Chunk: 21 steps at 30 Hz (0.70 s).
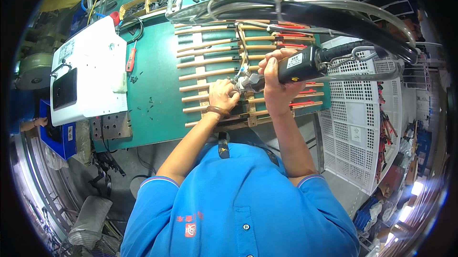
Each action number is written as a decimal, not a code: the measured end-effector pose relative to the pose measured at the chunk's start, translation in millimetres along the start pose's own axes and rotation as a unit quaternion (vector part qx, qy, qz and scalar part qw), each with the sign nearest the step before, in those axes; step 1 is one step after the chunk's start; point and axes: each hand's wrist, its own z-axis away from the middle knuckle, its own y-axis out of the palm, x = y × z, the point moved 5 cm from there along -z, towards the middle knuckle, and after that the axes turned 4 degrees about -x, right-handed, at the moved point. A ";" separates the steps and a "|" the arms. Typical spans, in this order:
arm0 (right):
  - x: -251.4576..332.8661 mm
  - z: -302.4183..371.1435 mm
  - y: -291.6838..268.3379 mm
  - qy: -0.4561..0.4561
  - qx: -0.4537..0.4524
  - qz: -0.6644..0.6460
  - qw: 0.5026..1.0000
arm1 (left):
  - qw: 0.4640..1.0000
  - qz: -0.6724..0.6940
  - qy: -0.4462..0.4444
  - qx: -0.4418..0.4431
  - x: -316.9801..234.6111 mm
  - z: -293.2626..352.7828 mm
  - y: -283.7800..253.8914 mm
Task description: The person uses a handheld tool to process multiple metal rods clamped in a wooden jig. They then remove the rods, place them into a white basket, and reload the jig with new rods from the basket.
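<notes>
A black powered screwdriver (301,66) with a hose at its back end lies tilted in my right hand (275,84), whose fingers wrap around its body. Its metal nose points left, toward a row of wooden sticks. Close by the nose, my left hand (222,97) rests over the sticks with bent fingers; what its fingertips hold, if anything, is hidden. Several light wooden sticks (196,76) lie side by side in a rack, with black fittings near their middles and red parts (305,103) toward their right ends.
A red-handled screwdriver (130,58) lies on the green table (157,85) near small black bits. A white machine (90,66) stands left, beside a blue bin (59,140) and another person's hand (41,122). White baskets (350,118) stand right. Thick hoses (334,14) arch overhead.
</notes>
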 end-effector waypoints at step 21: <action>-2.2 -2.1 -10.4 0.014 -0.012 -0.001 1.000 | 0.999 0.032 0.009 -0.001 -0.4 2.3 1.8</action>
